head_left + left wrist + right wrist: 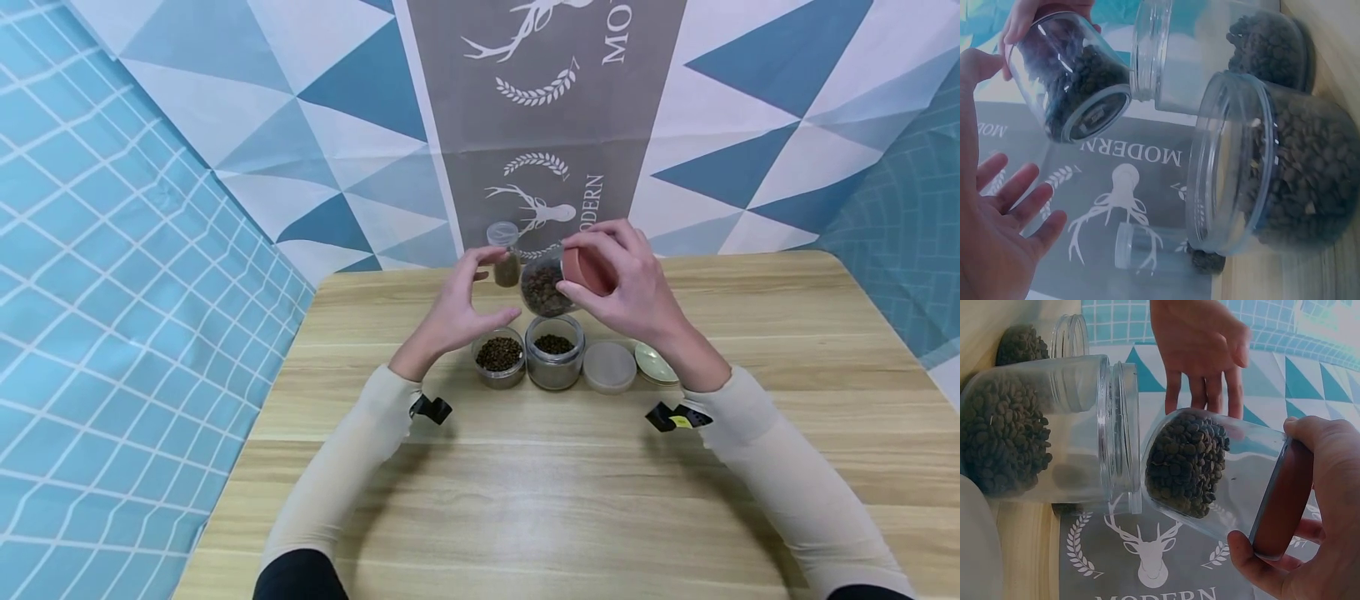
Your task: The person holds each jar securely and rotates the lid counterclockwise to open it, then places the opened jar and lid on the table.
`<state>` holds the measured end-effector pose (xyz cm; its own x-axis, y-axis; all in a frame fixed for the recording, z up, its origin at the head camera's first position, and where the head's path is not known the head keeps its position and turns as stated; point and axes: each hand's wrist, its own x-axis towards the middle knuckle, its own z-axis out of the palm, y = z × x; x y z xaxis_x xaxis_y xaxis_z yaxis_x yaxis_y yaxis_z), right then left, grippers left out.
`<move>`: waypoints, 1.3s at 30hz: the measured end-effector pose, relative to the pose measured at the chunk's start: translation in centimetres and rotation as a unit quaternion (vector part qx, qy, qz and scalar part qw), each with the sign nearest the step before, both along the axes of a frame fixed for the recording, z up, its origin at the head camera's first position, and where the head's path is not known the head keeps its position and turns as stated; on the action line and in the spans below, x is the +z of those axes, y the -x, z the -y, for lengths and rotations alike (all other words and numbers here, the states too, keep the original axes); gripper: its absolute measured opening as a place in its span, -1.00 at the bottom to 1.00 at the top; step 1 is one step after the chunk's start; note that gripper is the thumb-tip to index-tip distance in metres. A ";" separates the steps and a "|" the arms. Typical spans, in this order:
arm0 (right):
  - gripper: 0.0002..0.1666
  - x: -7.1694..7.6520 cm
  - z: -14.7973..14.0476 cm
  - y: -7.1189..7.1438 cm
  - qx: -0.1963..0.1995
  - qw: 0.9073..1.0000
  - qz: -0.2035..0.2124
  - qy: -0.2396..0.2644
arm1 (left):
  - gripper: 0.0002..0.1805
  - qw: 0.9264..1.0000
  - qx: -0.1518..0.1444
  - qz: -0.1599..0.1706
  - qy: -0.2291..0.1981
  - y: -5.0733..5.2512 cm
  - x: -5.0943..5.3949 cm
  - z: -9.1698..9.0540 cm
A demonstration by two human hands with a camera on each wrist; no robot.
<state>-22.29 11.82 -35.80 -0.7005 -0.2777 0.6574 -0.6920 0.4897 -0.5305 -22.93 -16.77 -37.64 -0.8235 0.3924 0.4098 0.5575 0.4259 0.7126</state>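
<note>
My right hand (637, 287) grips a clear jar (544, 287) by its reddish-brown lid (1284, 500), fingers and thumb around the rim. The jar is tilted above the table, and dark coffee-like beans (1186, 464) lie gathered at its base end. To its left, my left hand (456, 315) is spread with bent, relaxed fingers and holds nothing; a gap separates it from the jar in the left wrist view. Just below stands an uncapped clear jar (555, 368) with dark beans low inside. Beside it is a smaller uncapped jar (500, 379) of brown beans.
Behind the left hand stands a slim capped bottle (507, 268) with dark contents. A translucent round lid (610, 367) lies right of the uncapped jars, next to a pale green dish (654, 363) partly behind the right wrist. A patterned cloth backs the wooden table (555, 492).
</note>
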 end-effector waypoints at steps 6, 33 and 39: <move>-0.43 0.0 0.2 -0.1 0.002 1.000 -0.005 0.002 | 0.12 1.000 -0.003 0.003 0.016 0.2 0.2 -0.9; -0.42 0.0 1.0 -0.5 0.015 1.000 -0.021 0.002 | 0.30 0.995 -0.019 -0.058 0.085 1.0 0.6 -5.2; -0.43 0.3 1.4 -0.8 0.015 1.000 -0.022 -0.003 | 0.32 0.993 -0.004 -0.072 0.094 1.1 0.6 -5.8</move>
<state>-21.50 10.46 -35.55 -0.6629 -0.3024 0.6850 -0.7285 0.4720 -0.4966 -24.06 -10.99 -37.03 -0.7580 0.4789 0.4429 0.6521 0.5391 0.5331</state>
